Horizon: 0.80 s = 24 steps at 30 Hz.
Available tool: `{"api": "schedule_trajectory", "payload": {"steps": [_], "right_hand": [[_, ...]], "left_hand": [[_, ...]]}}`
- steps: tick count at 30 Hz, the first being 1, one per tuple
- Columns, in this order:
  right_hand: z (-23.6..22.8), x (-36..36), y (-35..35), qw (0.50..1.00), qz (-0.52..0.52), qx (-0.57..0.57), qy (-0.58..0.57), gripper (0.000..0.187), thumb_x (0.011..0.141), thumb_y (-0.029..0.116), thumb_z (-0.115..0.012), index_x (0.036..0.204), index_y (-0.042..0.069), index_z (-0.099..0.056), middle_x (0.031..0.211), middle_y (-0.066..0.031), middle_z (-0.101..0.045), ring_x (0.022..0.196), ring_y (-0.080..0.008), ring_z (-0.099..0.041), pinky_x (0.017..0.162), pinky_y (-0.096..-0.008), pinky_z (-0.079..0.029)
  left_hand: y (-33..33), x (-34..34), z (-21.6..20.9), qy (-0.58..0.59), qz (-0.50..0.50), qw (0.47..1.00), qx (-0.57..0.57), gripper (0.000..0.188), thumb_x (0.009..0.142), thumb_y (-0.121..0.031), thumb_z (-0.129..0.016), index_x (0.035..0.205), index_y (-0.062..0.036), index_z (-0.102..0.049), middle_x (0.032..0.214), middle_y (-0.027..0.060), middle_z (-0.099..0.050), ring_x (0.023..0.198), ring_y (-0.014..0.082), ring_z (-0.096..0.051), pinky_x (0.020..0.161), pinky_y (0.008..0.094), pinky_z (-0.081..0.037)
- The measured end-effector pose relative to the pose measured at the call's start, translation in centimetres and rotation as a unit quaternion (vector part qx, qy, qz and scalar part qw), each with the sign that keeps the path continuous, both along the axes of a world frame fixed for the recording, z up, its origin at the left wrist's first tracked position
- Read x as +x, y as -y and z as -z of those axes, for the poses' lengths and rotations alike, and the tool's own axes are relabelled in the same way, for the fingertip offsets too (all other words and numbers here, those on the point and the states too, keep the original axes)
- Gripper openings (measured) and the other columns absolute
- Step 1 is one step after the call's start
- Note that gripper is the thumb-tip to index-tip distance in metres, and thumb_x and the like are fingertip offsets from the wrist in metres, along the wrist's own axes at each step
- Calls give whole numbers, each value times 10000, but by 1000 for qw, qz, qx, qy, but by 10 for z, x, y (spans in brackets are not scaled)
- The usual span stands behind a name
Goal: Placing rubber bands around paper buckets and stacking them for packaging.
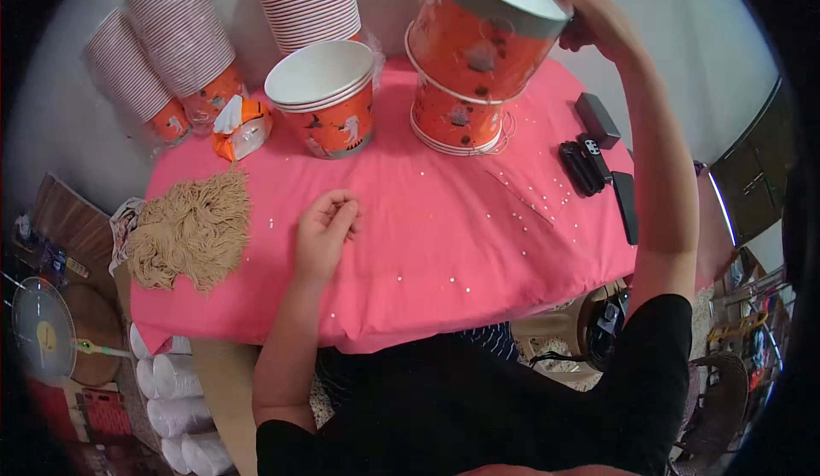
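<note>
- Head view, the key relation: the right hand point(598, 19) was raised at the far right, its fingers curled over the rim of a tilted orange bucket point(485, 36) with a grey lid-like end facing up and right. The bucket lay to the left of and just below that hand, its long axis leaning from lower left to upper right.
- That tilted bucket sat on — or nested partly into — an upright orange bucket stack point(457, 117) standing on the pink tablecloth point(444, 245); how deep it sat could not be told.
- The left hand point(325, 232) rested on the cloth well apart from both, near the middle, fingers loosely curled with the tips drawn together. Whether it pinched anything was too small to tell. The right hand was clearly the nearer one to the tilted bucket.
- Containers: an open bucket stack point(323, 104) stood far left of centre — its white inside looked empty. Tall leaning stacks of striped-rim cups point(175, 36) stood at the far left.
- Elsewhere: a heap of tan string point(192, 232) lay at the near left, an orange-and-white packet point(242, 126) beyond it, dark flat devices point(598, 160) on the right, and small white beads point(530, 198) scattered over the cloth.
</note>
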State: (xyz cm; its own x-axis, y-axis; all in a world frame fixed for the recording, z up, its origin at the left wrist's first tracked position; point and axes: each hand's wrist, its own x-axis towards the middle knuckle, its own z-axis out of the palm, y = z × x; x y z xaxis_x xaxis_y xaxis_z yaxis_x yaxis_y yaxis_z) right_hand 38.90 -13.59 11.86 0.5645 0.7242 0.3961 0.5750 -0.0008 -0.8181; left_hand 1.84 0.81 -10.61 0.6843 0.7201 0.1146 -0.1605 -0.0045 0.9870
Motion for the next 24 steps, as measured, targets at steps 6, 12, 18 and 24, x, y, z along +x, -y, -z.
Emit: {"api": "schedule_trajectory", "payload": {"steps": [6,12,18,24], "right_hand": [[27,39,-43,977,41,-190,-85,508,882,522,-536,744,38,-601,575,-72,-574,451,-186,-595,420,-305,-500],[60,23,-64,954,36,-285,-89,408,860,396,-571,728,11,-603,577,-105,-583,476,-221,-622,470,-335,-546],[82,36,-63,949,26,-294,-108,505,862,485,-578,786,-12,-621,621,-126,-598,499,-231,-630,487,-346,-566],[96,29,-59,939,38,-311,-142,693,848,656,-504,952,-22,-600,671,-147,-595,546,-272,-644,550,-396,-577]], "left_hand": [[2,1,4,-26,30,999,17,123,940,-84,-562,1034,-25,-615,838,2,-623,690,56,-565,600,199,-464],[3,-4,3,-35,22,999,12,126,937,-85,-563,1033,-25,-620,836,-2,-622,691,53,-568,605,199,-467],[9,-2,-3,-48,40,998,23,130,935,-76,-559,1033,-17,-619,833,2,-619,693,50,-565,610,197,-468],[12,-4,-5,-38,45,998,27,136,934,-81,-562,1039,-14,-616,826,-3,-613,699,49,-560,619,195,-467]]}}
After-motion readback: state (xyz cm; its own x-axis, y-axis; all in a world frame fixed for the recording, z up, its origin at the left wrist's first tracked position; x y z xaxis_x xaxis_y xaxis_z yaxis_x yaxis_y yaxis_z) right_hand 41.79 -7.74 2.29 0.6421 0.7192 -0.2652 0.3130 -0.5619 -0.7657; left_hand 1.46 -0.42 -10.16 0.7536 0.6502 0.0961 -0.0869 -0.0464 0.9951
